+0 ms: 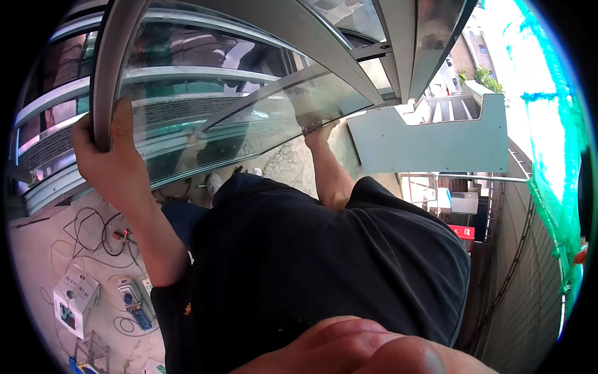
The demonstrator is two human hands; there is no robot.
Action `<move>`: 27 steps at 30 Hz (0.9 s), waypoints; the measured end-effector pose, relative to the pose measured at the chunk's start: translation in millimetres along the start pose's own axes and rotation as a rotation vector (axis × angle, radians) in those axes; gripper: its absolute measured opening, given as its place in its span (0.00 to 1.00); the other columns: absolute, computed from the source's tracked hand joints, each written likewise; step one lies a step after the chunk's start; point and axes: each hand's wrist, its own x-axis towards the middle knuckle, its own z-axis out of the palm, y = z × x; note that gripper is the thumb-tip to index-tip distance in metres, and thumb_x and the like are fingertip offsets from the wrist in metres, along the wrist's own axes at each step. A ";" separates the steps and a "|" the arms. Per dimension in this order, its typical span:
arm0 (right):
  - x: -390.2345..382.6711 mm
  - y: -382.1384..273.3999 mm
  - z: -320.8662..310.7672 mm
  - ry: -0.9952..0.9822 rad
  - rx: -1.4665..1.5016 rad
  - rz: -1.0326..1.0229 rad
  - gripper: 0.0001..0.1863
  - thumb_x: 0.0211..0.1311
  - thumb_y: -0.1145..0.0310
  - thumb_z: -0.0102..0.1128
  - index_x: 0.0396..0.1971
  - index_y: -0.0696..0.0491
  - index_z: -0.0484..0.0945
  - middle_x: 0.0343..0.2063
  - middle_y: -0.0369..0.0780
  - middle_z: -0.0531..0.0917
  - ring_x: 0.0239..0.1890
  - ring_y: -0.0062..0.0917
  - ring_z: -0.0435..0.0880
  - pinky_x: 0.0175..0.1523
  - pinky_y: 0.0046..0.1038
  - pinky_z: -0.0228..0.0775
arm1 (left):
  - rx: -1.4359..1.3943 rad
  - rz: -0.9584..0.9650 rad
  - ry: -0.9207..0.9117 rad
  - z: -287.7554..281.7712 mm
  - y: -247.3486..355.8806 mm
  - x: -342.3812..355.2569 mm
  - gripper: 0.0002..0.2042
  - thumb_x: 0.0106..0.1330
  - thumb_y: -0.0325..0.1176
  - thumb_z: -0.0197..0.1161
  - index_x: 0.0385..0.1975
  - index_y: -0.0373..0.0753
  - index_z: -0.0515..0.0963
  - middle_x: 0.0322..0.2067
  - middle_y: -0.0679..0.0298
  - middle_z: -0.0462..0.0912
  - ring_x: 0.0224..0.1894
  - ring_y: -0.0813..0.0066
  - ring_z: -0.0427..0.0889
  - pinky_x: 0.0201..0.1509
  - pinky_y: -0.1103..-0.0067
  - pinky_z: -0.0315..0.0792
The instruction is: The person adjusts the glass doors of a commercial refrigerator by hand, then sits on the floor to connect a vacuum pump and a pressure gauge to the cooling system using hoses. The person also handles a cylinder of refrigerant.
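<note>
My left hand (111, 149) grips the dark upright edge (104, 62) of a framed glass panel (255, 124) at upper left, its fingers wrapped round it. My right hand (319, 132), at the end of my outstretched arm, holds the lower edge of the panel near the centre; its fingertips are partly blurred by the glass. Pale metal frame bars (367, 56) run above the panel, and a ribbed window rail (68, 177) shows behind and below it.
A pale cut board (423, 143) is at right, beside a railing (511, 249) and green mesh (557, 206). On the floor at lower left (81, 237) lie hoses, a cardboard box (75, 293), a blue tool (134, 302) and a small metal stand (93, 349).
</note>
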 end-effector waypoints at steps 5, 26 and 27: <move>16.6 2.7 -11.9 -0.069 0.050 -0.114 0.45 0.68 0.26 0.23 0.73 0.44 0.54 0.70 0.40 0.62 0.71 0.36 0.61 0.72 0.39 0.53 | -0.168 0.015 -0.053 -5.2 -19.6 8.6 0.17 0.65 0.44 0.70 0.36 0.35 0.75 0.28 0.71 0.72 0.32 0.82 0.67 0.40 0.82 0.64; 16.5 -16.4 31.5 0.313 0.038 -0.213 0.48 0.64 0.25 0.41 0.62 0.58 0.68 0.46 0.39 0.75 0.40 0.25 0.72 0.45 0.26 0.65 | -0.215 0.152 -0.046 31.9 -10.8 39.1 0.22 0.67 0.52 0.67 0.36 0.34 0.76 0.26 0.69 0.69 0.29 0.79 0.65 0.34 0.79 0.61; 23.9 -14.2 28.5 0.326 0.037 -0.195 0.48 0.64 0.25 0.41 0.61 0.59 0.69 0.46 0.39 0.76 0.40 0.25 0.72 0.46 0.26 0.65 | -0.212 0.147 -0.041 33.4 -11.2 36.1 0.22 0.67 0.52 0.66 0.35 0.34 0.76 0.25 0.69 0.67 0.28 0.78 0.64 0.34 0.78 0.60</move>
